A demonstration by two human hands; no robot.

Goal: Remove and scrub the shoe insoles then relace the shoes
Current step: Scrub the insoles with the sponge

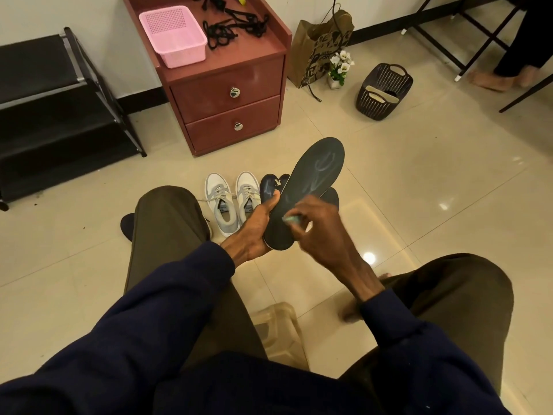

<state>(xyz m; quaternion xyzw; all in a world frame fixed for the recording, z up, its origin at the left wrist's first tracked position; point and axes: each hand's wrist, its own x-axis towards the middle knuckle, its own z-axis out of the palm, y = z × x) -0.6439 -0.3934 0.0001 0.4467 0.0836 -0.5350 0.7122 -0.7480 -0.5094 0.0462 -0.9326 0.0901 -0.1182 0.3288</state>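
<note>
we hold the insole [311, 187] in the air over the floor [434, 181], between our knees, its toe pointing to 1 o'clock. our left hand [254, 232] grips the heel end from the 9 o'clock side, thumb on the upper face. our right hand [317, 232] pinches a small pale-green scrubber [291, 219] against the heel half. it is blurred, so we cannot tell brush from cloth.

the insole looks light, thin and bendy. we judge the free toe end would flex away under pressure, so the holding hand should sit close behind whichever patch is being scrubbed. a damp face may turn slippery, and a grip across both long edges would be safer.

the white shoes [230, 202] stand near, at 10 o'clock of our hands. the dark shoes [270, 187] lie just beyond, partly hidden by the insole. our knees close in at 9 and 4 o'clock, and open floor lies at 2 to 3 o'clock. the counter [227, 94] at 12 o'clock carries the laces [236, 28], well apart.
</note>
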